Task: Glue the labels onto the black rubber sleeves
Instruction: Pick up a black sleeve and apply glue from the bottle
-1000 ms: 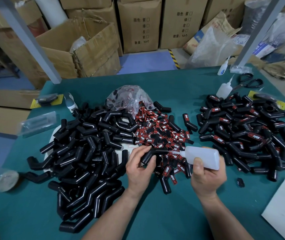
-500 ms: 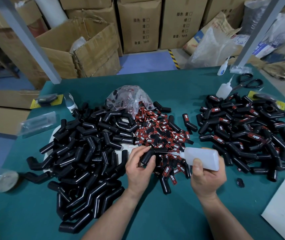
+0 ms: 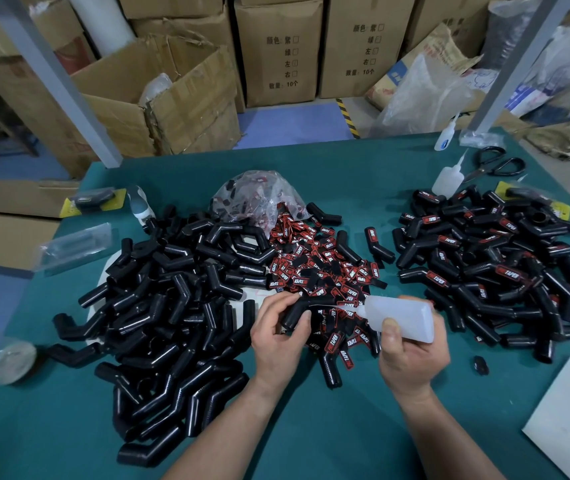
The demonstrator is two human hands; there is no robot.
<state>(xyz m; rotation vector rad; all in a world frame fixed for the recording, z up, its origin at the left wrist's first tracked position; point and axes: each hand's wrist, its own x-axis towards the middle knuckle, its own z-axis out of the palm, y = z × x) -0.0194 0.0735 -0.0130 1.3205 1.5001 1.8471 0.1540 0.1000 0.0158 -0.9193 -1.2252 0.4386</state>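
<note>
Stacked cardboard boxes [image 3: 280, 53] behind the bench carry printed Chinese, 颜色 with tick boxes for 紫, 绿, 左, 右, then 数量: 10个. In front of them is the green table [image 3: 363, 174]. On its left side lies a big pile of bare sleeves [image 3: 172, 306], glossy black rubber tubes bent at an elbow, with no markings. On the right is a pile of labelled sleeves [image 3: 491, 271], each with a red-and-black tag reading TAPER (the red word before it is too small to read). Between the piles is the heap of loose labels [image 3: 325, 265], with the same TAPER lettering, spilling from a clear bag [image 3: 259, 195].

At the near edge of that heap, the left hand [image 3: 276, 334] curls its fingers and thumb around one sleeve [image 3: 297, 310], held above the labels. The right hand [image 3: 411, 355] grips a translucent white glue bottle [image 3: 401, 317], whose nozzle points left at that sleeve. I cannot tell whether the tip touches it.
</note>
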